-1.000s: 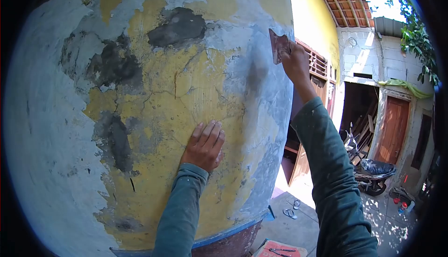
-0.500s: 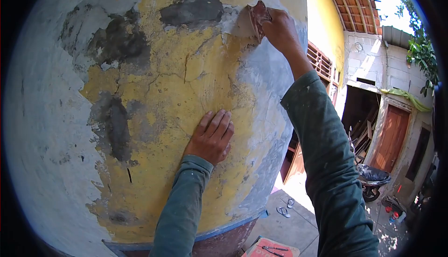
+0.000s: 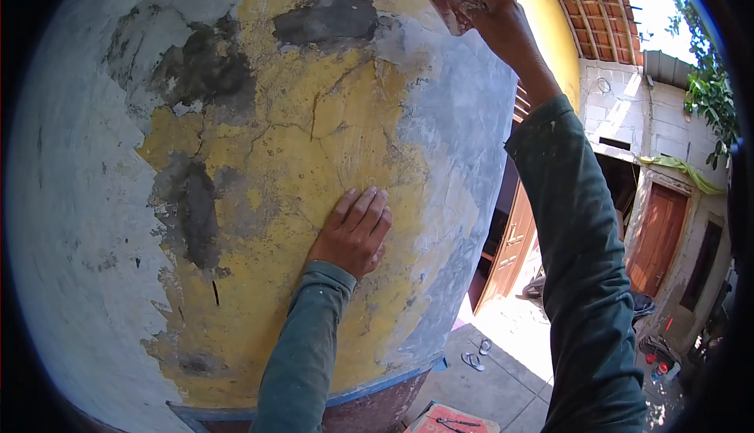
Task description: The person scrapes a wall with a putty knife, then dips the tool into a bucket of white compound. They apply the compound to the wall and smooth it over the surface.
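A wall (image 3: 314, 166) with peeling yellow paint, whitish areas and dark grey patches fills the left and middle of the view. My left hand (image 3: 355, 229) lies on the yellow part, fingers extended upward and holding nothing. Up at the top right, my right hand (image 3: 499, 24) grips a reddish-brown, stained scraper-like tool (image 3: 449, 5). The tool's wide edge points left, near the upper wall; whether it touches the surface cannot be made out. Both arms wear dark green sleeves.
Below the wall lies a red box (image 3: 452, 421) with pliers (image 3: 455, 421) on top. Sandals (image 3: 473, 361) rest on the paved floor. To the right are a wooden door (image 3: 658, 229), a block wall (image 3: 616, 99), a tiled roof (image 3: 593, 5) and green leaves (image 3: 711, 99).
My right hand has moved up and to the right with the tool, which is now tilted differently. My left hand has stayed in nearly the same place.
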Available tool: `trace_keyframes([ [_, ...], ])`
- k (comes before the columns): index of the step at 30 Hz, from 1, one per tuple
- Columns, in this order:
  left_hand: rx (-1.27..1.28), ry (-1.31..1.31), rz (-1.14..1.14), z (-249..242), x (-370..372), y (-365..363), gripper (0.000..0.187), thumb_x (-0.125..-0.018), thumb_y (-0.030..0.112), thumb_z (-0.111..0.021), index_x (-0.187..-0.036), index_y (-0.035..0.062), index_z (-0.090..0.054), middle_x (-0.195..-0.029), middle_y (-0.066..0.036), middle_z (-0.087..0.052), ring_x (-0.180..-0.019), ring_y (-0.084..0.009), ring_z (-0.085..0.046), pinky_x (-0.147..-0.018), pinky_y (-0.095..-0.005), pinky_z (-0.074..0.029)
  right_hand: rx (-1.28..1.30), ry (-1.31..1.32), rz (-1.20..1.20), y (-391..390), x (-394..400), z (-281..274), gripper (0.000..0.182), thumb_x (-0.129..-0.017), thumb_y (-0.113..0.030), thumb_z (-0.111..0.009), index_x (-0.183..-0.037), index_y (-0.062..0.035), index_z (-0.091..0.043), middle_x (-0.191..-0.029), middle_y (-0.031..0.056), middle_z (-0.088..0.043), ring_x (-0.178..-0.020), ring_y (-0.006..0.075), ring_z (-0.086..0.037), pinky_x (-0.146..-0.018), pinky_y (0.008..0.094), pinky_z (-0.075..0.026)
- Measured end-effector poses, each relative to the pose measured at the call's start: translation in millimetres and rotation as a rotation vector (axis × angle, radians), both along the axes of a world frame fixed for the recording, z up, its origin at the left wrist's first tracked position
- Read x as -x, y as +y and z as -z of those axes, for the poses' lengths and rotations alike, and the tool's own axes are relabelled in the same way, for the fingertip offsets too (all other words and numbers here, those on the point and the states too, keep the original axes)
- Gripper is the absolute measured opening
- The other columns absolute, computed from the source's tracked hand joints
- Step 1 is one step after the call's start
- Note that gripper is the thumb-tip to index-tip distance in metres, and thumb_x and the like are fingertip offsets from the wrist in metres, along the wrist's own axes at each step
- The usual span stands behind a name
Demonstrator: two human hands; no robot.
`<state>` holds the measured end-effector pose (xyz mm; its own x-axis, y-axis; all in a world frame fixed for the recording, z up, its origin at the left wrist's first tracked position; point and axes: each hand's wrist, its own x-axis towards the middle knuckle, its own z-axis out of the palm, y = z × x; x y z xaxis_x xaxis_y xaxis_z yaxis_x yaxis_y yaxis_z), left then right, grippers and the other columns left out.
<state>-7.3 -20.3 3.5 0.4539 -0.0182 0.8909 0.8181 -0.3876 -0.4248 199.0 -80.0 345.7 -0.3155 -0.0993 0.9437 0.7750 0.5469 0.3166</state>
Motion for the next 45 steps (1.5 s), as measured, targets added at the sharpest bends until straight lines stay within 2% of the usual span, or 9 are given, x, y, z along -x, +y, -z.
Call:
trace_keyframes([
  [5,-0.024,0.0,-0.007,-1.0,0.3,-1.3,0.05,-0.076,0.024,-0.074,-0.124,0.0106,-0.065,-0.143,-0.01,-0.058,-0.138,-0.0243,-0.049,-0.123,-0.0465,-0.031,-0.13,-0.103,0.133,30.2,-9.8,2.0,0.041,-0.087,0.0,-0.06,-0.126,-0.0045,-0.071,-0.114,0.0216,-0.074,-0.102,0.0414,-0.072,-0.095,0.0466,-0.056],
  [14,-0.033,-0.015,0.004,0.9,-0.8,0.0,0.047,-0.078,0.024,-0.073,-0.122,0.0111,-0.066,-0.143,-0.009,-0.058,-0.138,-0.0238,-0.05,-0.122,-0.0466,-0.032,0.048,-0.31,0.3,22.9,-13.1,103.0,0.037,-0.084,0.004,-0.062,-0.118,-0.0041,-0.073,-0.103,0.0222,-0.074,-0.092,0.0403,-0.072,-0.084,0.0469,-0.056],
  [16,-0.039,-0.011,-0.005,-1.1,0.7,-1.0,0.047,-0.078,0.024,-0.073,-0.123,0.0115,-0.066,-0.142,-0.009,-0.059,-0.138,-0.0238,-0.05,-0.122,-0.0464,-0.032,0.198,-0.249,0.158,6.0,-23.8,93.7,0.037,-0.086,0.005,-0.062,-0.12,-0.0029,-0.072,-0.105,0.0236,-0.074,-0.092,0.0401,-0.072,-0.084,0.0468,-0.057],
  [18,-0.015,-0.012,-0.006,-0.7,-0.4,-2.3,0.047,-0.078,0.024,-0.073,-0.123,0.0119,-0.066,-0.142,-0.009,-0.059,-0.138,-0.024,-0.05,-0.122,-0.0463,-0.032,0.037,-0.165,0.142,1.4,-30.8,72.9,0.039,-0.086,0.004,-0.063,-0.123,-0.0055,-0.072,-0.106,0.0245,-0.073,-0.093,0.042,-0.072,-0.085,0.0474,-0.057],
  [24,-0.044,-0.002,-0.016,-0.4,-0.1,-0.6,0.048,-0.078,0.024,-0.073,-0.124,0.0118,-0.065,-0.142,-0.009,-0.058,-0.138,-0.024,-0.05,-0.122,-0.0466,-0.032,0.016,0.221,0.273,36.5,6.7,35.4,0.038,-0.085,-0.007,-0.056,-0.121,-0.0099,-0.07,-0.105,0.0237,-0.073,-0.101,0.0423,-0.069,-0.088,0.0512,-0.054],
  [30,-0.01,-0.002,-0.014,-0.2,0.0,-1.7,0.05,-0.077,0.025,-0.075,-0.124,0.0112,-0.065,-0.142,-0.009,-0.058,-0.138,-0.0241,-0.049,-0.122,-0.047,-0.032,0.013,-0.166,0.142,1.7,69.0,112.9,0.045,-0.081,-0.004,-0.06,-0.124,-0.0103,-0.07,-0.099,0.0225,-0.074,-0.095,0.0419,-0.071,-0.084,0.0508,-0.055],
  [33,-0.015,-0.001,-0.01,-0.3,0.0,-1.3,0.051,-0.076,0.025,-0.075,-0.124,0.0112,-0.065,-0.142,-0.009,-0.058,-0.138,-0.0241,-0.049,-0.122,-0.0471,-0.032,-0.029,-0.254,-0.049,3.8,48.7,87.7,0.044,-0.085,-0.003,-0.061,-0.128,-0.0095,-0.069,-0.104,0.0248,-0.073,-0.095,0.0412,-0.071,-0.087,0.0489,-0.056],
  [37,-0.009,-0.006,0.004,-0.7,-0.9,-1.9,0.05,-0.077,0.025,-0.075,-0.124,0.011,-0.065,-0.142,-0.009,-0.058,-0.138,-0.0243,-0.049,-0.122,-0.0473,-0.032,-0.01,-0.03,0.124,10.1,27.1,53.0,0.044,-0.091,0.003,-0.056,-0.132,-0.0081,-0.067,-0.119,0.0183,-0.074,-0.106,0.0404,-0.072,-0.095,0.0443,-0.057],
  [45,-0.025,-0.012,-0.004,0.0,-0.9,1.2,0.047,-0.078,0.022,-0.073,-0.123,0.0116,-0.066,-0.142,-0.009,-0.058,-0.138,-0.0244,-0.05,-0.123,-0.0472,-0.031,0.108,-0.398,0.158,-0.8,8.0,106.0,0.038,-0.088,0.005,-0.061,-0.12,-0.01,-0.073,-0.105,0.0172,-0.076,-0.09,0.0382,-0.073,-0.082,0.0473,-0.058],
])
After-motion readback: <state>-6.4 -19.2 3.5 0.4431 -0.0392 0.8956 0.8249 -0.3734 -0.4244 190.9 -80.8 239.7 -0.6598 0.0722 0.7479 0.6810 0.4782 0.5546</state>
